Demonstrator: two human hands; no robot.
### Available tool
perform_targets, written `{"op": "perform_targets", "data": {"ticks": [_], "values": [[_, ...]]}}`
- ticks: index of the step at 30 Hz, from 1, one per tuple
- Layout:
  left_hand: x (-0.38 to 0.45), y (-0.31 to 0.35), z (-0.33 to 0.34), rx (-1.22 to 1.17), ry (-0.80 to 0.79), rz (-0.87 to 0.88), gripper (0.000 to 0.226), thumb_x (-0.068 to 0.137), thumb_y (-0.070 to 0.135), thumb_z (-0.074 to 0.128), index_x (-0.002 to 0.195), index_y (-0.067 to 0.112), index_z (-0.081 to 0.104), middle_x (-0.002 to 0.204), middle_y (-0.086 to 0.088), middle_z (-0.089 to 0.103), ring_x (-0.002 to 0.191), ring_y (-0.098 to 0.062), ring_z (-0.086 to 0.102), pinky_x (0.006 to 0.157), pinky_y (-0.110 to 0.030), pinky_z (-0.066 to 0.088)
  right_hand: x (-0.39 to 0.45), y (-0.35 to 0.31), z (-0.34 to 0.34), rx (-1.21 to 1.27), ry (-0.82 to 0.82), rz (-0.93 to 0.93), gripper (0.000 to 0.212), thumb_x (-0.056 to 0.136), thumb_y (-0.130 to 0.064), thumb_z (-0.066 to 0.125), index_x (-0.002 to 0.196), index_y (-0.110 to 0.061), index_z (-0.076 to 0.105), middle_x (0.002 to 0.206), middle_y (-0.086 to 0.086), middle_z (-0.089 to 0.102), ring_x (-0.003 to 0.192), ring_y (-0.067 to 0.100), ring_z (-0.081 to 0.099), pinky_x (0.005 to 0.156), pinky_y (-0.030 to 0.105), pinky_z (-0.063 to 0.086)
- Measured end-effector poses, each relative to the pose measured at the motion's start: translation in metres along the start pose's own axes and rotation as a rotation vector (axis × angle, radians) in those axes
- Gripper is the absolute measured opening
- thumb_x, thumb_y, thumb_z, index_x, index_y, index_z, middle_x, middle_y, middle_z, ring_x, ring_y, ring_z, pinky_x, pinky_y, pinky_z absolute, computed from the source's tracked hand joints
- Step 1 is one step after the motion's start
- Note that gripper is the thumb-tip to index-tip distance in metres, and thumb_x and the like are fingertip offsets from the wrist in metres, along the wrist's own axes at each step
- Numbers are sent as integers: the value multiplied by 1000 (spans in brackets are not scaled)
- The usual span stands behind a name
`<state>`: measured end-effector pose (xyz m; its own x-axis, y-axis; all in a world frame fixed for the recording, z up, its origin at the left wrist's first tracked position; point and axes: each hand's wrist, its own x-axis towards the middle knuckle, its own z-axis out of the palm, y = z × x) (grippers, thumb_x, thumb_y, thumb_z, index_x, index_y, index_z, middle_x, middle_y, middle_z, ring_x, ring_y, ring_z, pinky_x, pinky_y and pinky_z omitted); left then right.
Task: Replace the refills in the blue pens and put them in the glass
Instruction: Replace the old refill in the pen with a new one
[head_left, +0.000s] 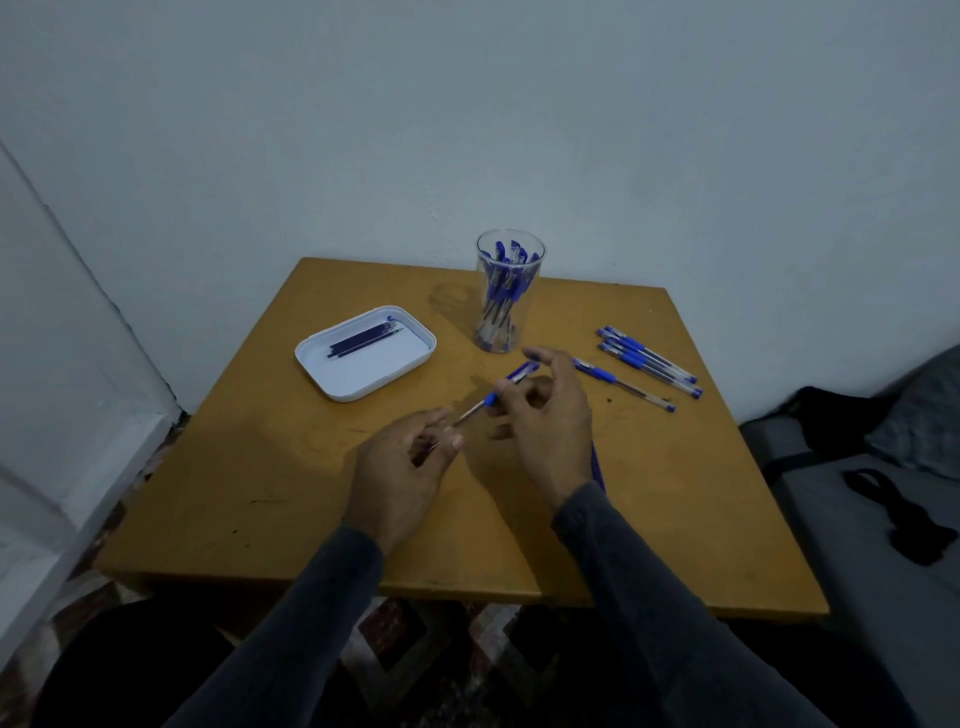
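Observation:
Both hands hold one blue pen slanted above the middle of the wooden table. My left hand pinches its lower tip end. My right hand grips the barrel near the blue grip, index finger stretched out. A clear glass with several blue pens stands upright behind the hands. Several more blue pens lie on the table to the right. A white tray at the left holds several dark refills.
Something blue lies on the table, mostly hidden under my right wrist. A grey cushion with black straps sits off the table's right edge. A white wall stands close behind and to the left.

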<state>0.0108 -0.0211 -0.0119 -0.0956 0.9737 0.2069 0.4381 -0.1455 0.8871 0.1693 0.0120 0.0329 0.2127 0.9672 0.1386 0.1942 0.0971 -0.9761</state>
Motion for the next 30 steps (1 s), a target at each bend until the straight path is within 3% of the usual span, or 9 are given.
{"op": "perform_targets", "data": {"ticks": [4,7,13,15,18,21,26,30], "values": [[19,-5,5,217,-32,39,59,95,35,66,149,29,44,129,16,57,124,-8,51,107,-32,44,37,-20,-5,-61,194,-165,34,98,-21,67,122,-38,50,92,0,70,86,15,72,62,44,64],[36,-4,13,387,-122,107,60,98,38,61,153,29,37,145,9,49,134,-12,40,111,-27,32,65,-43,-8,-1,340,-257,33,99,-23,64,117,-44,47,95,-1,70,87,19,71,66,47,62],[75,1,30,553,-246,225,53,100,41,55,149,25,42,150,6,43,141,-15,33,117,-31,30,110,-67,-2,101,472,-349,30,103,-20,59,123,-38,46,100,-6,67,92,15,71,67,46,63],[85,1,35,593,-283,246,56,101,42,53,151,25,38,153,7,39,143,-14,30,119,-30,26,121,-69,-1,122,467,-363,31,104,-17,58,122,-38,45,101,-7,66,93,13,70,67,38,64],[93,-5,42,643,-304,243,56,102,47,48,153,28,36,155,8,36,144,-12,28,120,-32,25,136,-65,2,4,450,-431,27,103,-12,58,127,-23,52,105,0,64,92,9,65,71,12,54],[93,-12,44,635,-293,241,52,102,49,45,150,30,39,155,10,36,143,-12,29,118,-34,24,150,-54,6,-235,330,-464,29,102,-6,58,130,-16,58,110,3,60,91,8,59,68,5,48],[93,-15,46,626,-276,247,49,101,51,44,147,32,45,156,13,34,143,-11,28,119,-34,24,169,-54,10,-568,131,-465,37,104,-9,52,140,-20,55,113,8,62,106,23,57,85,41,55],[93,-17,46,642,-284,241,48,101,53,42,146,34,46,157,14,32,144,-11,28,120,-36,26,175,-58,20,-659,76,-396,23,102,-21,56,123,-27,50,107,10,58,92,26,62,77,45,61]]}}
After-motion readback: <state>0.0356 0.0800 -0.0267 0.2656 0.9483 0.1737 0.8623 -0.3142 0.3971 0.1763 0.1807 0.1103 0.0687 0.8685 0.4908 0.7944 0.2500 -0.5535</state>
